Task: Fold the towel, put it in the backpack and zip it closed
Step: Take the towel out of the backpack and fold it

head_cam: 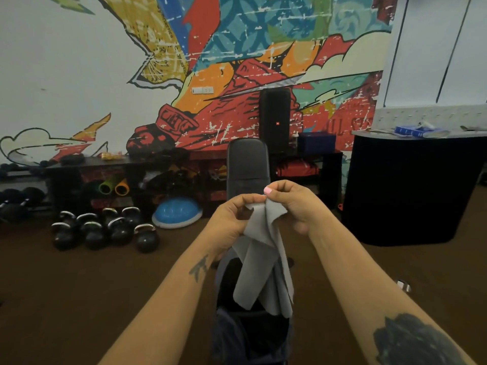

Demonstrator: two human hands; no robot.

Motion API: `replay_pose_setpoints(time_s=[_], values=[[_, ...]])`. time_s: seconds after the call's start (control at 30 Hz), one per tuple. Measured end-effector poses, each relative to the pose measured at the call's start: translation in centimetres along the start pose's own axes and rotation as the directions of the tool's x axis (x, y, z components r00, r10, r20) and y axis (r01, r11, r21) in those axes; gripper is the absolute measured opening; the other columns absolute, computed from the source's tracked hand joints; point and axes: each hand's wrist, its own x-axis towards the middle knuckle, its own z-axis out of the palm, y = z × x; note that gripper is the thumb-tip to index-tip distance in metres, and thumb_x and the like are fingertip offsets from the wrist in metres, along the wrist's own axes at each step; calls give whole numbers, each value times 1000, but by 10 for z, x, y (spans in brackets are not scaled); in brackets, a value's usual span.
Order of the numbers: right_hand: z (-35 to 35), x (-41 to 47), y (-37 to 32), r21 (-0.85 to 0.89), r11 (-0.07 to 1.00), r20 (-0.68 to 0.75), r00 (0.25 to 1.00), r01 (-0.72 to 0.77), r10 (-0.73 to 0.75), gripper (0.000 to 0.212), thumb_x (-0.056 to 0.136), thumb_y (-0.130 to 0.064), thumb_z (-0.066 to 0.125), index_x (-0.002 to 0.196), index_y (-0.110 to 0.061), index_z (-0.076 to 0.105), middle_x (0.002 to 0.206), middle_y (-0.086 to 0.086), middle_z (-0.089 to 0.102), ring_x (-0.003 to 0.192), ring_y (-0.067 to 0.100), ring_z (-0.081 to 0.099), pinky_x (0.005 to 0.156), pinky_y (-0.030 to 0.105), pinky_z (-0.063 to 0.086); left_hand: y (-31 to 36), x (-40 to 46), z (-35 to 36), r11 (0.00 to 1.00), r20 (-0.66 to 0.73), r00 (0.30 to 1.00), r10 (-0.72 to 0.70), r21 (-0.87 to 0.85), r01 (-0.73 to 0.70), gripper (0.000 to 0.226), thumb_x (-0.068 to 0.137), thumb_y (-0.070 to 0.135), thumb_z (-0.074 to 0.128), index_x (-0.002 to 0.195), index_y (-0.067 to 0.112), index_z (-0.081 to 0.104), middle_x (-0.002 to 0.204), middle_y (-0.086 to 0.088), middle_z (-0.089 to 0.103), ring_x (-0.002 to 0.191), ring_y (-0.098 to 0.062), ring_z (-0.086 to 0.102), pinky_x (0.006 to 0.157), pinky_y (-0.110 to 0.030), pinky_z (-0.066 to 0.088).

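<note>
Both my hands are raised in front of me, holding the grey towel (263,262) by its top edge. The fingers of my left hand (232,217) are curled and pinching one upper corner of the cloth, and the fingers of my right hand (295,204) are pinching the neighbouring corner, thumb and forefinger pressed together on the fabric (the pink nail shows right at the pinch). The two hands are just beside each other, nearly touching at the fingertips.

The towel hangs down from that grip in loose, uneven folds, clear of the floor (79,299), its lower end dangling in front of the dark backpack (237,335). The backpack stands below my forearms with its top gaping open; the inside is too dark for me to make out.

Beyond my hands a black padded bench (247,167) runs away from me towards the wall. Several kettlebells (105,227) sit in a cluster on the floor to the left, with a blue half-ball trainer (176,213) near them. A tall black speaker (275,119) stands against the painted mural (237,48), and a black counter (411,188) is off to the right.
</note>
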Motion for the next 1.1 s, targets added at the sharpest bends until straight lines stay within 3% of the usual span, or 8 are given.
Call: replay_pose_setpoints(time_s=[0.17, 0.3, 0.4, 0.47, 0.63, 0.77, 0.97, 1.1], values=[[5, -20, -1, 121, 993, 41, 999, 9, -14, 13, 93, -4, 53, 90, -10, 64, 82, 6, 66, 74, 16, 64, 69, 26, 56, -1, -6, 11, 995, -177, 981, 84, -46, -93, 37, 81, -4, 63, 92, 31, 67, 104, -4, 69, 99, -18, 66, 72, -27, 54], [7, -31, 0, 247, 969, 36, 999, 11, -20, 28, 95, 8, 40, 110, -1, 62, 96, 11, 67, 82, 18, 67, 74, 25, 58, -6, -11, 18, 979, -259, 965, -38, -205, -17, 17, 89, 20, 58, 104, 13, 55, 98, -10, 67, 86, -17, 69, 69, -30, 55], [10, -37, 2, 303, 953, 2, 1000, 27, -29, 39, 89, 18, 35, 115, 1, 59, 100, 12, 65, 91, 19, 67, 80, 25, 58, -9, -18, 19, 922, -157, 983, -98, -385, 31, 73, 77, 62, 54, 122, 4, 56, 121, -21, 63, 113, -29, 62, 94, -45, 48], [13, -42, 6, 251, 966, -38, 998, 60, -52, 39, 87, 18, 43, 116, -2, 60, 101, 9, 65, 93, 19, 67, 81, 25, 58, -12, -23, 21, 923, -126, 990, -61, -384, 8, 89, 64, 71, 61, 126, 8, 55, 125, -19, 61, 119, -29, 58, 100, -47, 44], [17, -47, 14, -303, 929, -184, 944, 210, -273, 25, 80, -4, 70, 99, -20, 66, 91, -8, 65, 85, 2, 61, 67, 12, 52, -18, -25, 28, 974, -205, 978, -27, -224, -20, 37, 69, 43, 70, 102, 26, 70, 112, -10, 70, 110, -26, 64, 100, -52, 46], [14, -46, 16, -576, 769, -161, 884, 276, -438, 10, 77, -19, 76, 75, -25, 69, 86, -9, 62, 81, 1, 59, 67, 9, 46, -18, -27, 29, 973, -189, 980, -65, -228, 21, 37, 77, 40, 64, 107, 18, 70, 112, -12, 70, 111, -27, 64, 103, -52, 44], [4, -45, 17, -639, 667, -155, 785, 383, -599, 4, 80, -13, 73, 80, -16, 71, 96, -14, 50, 88, -8, 49, 71, -8, 36, -10, -26, 29, 976, -209, 965, -161, -178, 124, 24, 93, 33, 52, 100, 22, 72, 106, -6, 73, 110, -25, 64, 99, -43, 48], [-3, -51, 9, -505, 724, -55, 820, 470, -570, 19, 85, -9, 67, 77, -27, 67, 83, -18, 65, 83, -7, 61, 72, 3, 46, -3, -24, 25, 984, -268, 951, -157, -121, 129, 18, 87, 33, 61, 93, 23, 74, 102, -4, 74, 106, -24, 65, 97, -45, 49]])
